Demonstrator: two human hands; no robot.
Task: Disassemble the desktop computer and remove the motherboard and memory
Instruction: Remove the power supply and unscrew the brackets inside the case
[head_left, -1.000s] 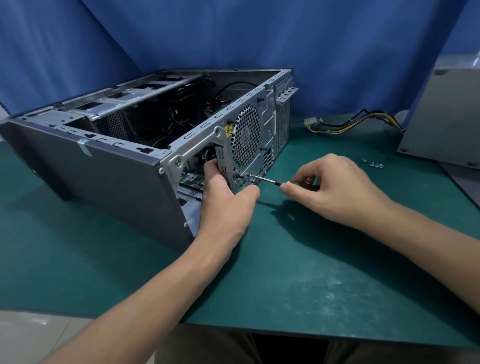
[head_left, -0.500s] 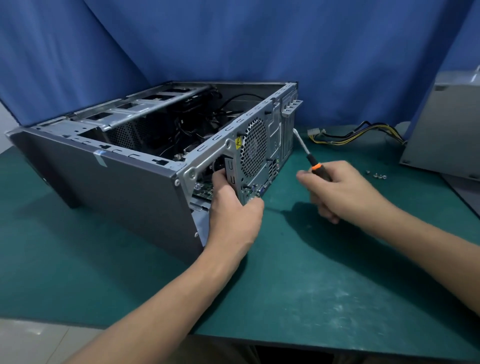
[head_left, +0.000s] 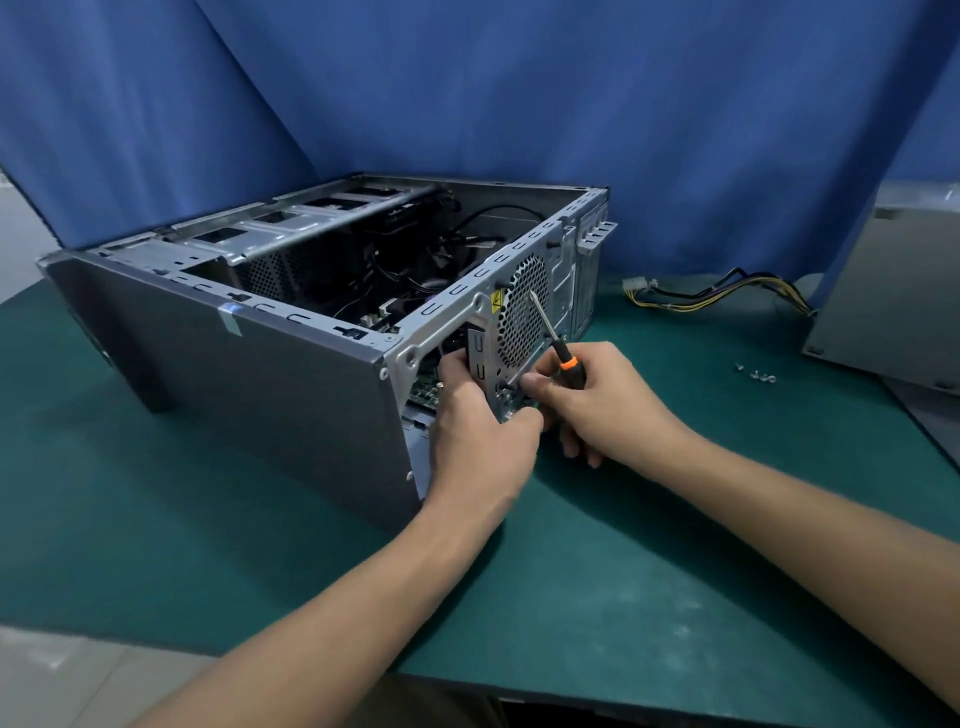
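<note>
Left fingers (head_left: 453, 372) hooked round the edge of the rear plate (head_left: 480, 358); left hand (head_left: 483, 436) grips it. Right fingers (head_left: 540, 387) wrapped on the screwdriver (head_left: 566, 364), shaft pointing up across the fan grille (head_left: 522, 317), tip on no screw. Right hand (head_left: 618, 410) just beside the left.

Surface (head_left: 649, 597): green mat. Case (head_left: 260, 384) on its side, open on top, rear end toward the person. Grey box (head_left: 883, 291) far right, well apart. Cable bundle (head_left: 717, 291) loose behind. Motherboard (head_left: 423, 391) inside the case, only a green strip showing through the rear gap. Memory: can't see it. A few screws (head_left: 756, 375) loose near the box.

Read: freeing the rear plate, early in the job. Pull the plate straight out, don't lever against the board edge. Park the screwdriver first so both hands can work. Check for leftover screws before forcing.
</note>
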